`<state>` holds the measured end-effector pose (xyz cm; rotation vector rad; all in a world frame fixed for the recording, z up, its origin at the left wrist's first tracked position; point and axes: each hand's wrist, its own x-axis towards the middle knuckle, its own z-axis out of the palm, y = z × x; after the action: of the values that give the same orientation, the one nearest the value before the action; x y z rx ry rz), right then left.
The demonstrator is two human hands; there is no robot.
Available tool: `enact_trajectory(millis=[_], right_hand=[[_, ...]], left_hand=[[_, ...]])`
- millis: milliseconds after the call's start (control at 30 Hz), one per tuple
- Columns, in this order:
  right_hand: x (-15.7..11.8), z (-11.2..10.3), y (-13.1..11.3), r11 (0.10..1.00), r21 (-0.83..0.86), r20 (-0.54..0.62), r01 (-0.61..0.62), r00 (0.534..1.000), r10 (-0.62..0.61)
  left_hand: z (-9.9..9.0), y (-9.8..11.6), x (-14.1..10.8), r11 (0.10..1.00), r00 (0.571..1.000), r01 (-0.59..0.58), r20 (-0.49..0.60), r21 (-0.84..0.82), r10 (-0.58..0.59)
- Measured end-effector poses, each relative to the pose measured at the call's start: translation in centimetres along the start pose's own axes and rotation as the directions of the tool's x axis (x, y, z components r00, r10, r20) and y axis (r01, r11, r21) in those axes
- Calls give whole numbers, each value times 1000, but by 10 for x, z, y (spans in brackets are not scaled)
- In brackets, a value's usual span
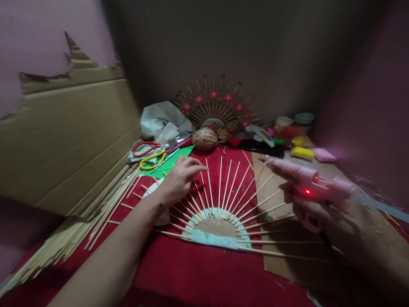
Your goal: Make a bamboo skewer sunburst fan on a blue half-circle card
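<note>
My right hand point(316, 209) is wrapped around a pink hot glue gun point(306, 177) with a lit red light; its nozzle points left, and a clear glue stick comes out of its back. A fan-shaped frame of thin sticks point(220, 187) lies in front of me. Its sticks spread from a half-round base point(211, 237) with a pale blue patterned rim. My left hand point(180, 181) reaches over the left side of the frame, thumb and finger pinched at the upper part of one thin stick point(209, 183). My forearm hides some of the left sticks.
Loose sticks point(76, 226) lie in a bundle at left, beside standing cardboard point(70, 149). Scissors point(153, 157), green paper point(172, 162), twine balls point(205, 139) and clay packs point(303, 153) line the back. A flower-decorated fan point(213, 100) leans behind. Flat cardboard point(271, 264) lies under the frame's right side.
</note>
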<state>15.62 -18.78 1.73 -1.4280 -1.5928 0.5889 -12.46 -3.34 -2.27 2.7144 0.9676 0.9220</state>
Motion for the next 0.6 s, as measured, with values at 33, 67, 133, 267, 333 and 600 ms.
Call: enact_trajectory(millis=[33, 67, 133, 267, 333, 600], right_hand=[[1, 0, 0, 1000, 2, 13, -29, 999, 29], [2, 0, 0, 998, 17, 21, -58, 998, 57], [4, 1, -1, 993, 65, 18, -103, 995, 102], [5, 3, -3, 987, 113, 35, -115, 993, 112], [4, 4, -2, 981, 141, 56, -136, 990, 129], [4, -2, 0, 983, 143, 27, -112, 994, 109]], left_hand=[[3, 6, 1, 998, 996, -60, 73, 17, 59], [7, 11, 2, 995, 986, -96, 136, 20, 93], [14, 21, 5, 993, 963, -118, 246, 23, 108], [22, 30, 10, 988, 915, -132, 393, 83, 89], [25, 29, 11, 982, 907, -149, 412, 118, 88], [24, 25, 10, 996, 951, -25, 310, 88, -4]])
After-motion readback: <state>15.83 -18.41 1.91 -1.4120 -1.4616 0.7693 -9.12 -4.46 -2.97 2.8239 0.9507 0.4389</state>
